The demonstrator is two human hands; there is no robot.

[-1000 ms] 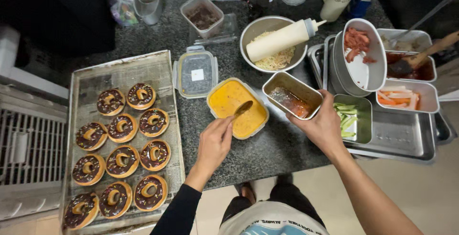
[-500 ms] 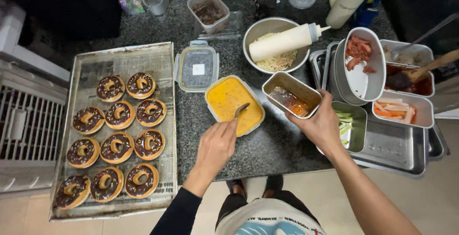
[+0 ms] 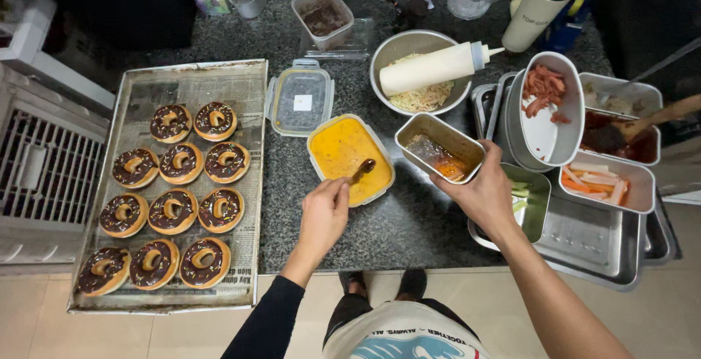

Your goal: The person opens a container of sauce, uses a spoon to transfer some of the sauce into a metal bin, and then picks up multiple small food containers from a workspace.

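Note:
My left hand [image 3: 323,213] grips the handle of a spoon [image 3: 360,171] whose bowl rests in the yellow-orange sauce of a rectangular plastic tub [image 3: 315,138] on the dark counter. My right hand [image 3: 484,192] holds a rectangular metal container [image 3: 420,126] by its near right corner, tilted beside the tub; it holds a little reddish-brown sauce. The two hands are about a hand's width apart.
A paper-lined baking tray [image 3: 139,85] with several chocolate-glazed doughnuts [image 3: 174,208] lies at the left. A lidded clear box [image 3: 301,100], a metal bowl [image 3: 393,46] with a squeeze bottle [image 3: 431,68] across it, and metal trays [image 3: 588,241] of sliced foods surround the tub.
The view has shifted a little. My left hand still holds the spoon in the yellow sauce; my right hand keeps hold of the metal container, which stays beside the tub.

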